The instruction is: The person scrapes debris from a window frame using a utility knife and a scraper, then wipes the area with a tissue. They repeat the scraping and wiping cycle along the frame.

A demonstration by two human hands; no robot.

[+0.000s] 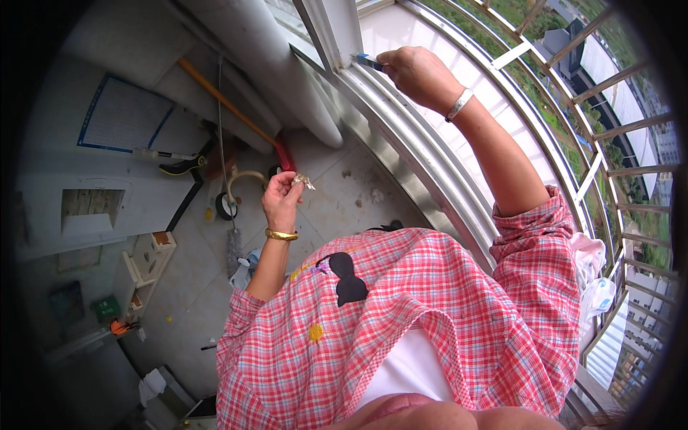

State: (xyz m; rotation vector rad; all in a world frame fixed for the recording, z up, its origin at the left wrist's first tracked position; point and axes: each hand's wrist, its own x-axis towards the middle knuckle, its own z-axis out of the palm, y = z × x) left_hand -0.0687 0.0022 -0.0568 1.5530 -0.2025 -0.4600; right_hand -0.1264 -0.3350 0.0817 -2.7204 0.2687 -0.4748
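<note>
My right hand [415, 75] grips a small hand tool with a blue and dark body [367, 61]. The tool's tip reaches the corner where the white window frame [344, 32] meets the sliding-window track [408, 126]; its working end is too small to make out. Lower and to the left, my left hand [281, 200] pinches a small crumpled, brownish-white wad [303, 181] between thumb and fingers, above the tiled floor. The wad looks like soiled tissue or plastic, but which I cannot tell.
A metal railing [583, 99] curves outside the pale window ledge [430, 40]. On the left, an orange-handled tool with a red end [285, 153] leans near a thick grey-white pipe [279, 70]. A grey duster [234, 247] and a wooden shelf piece [148, 263] are nearby. Debris dots the floor [344, 204].
</note>
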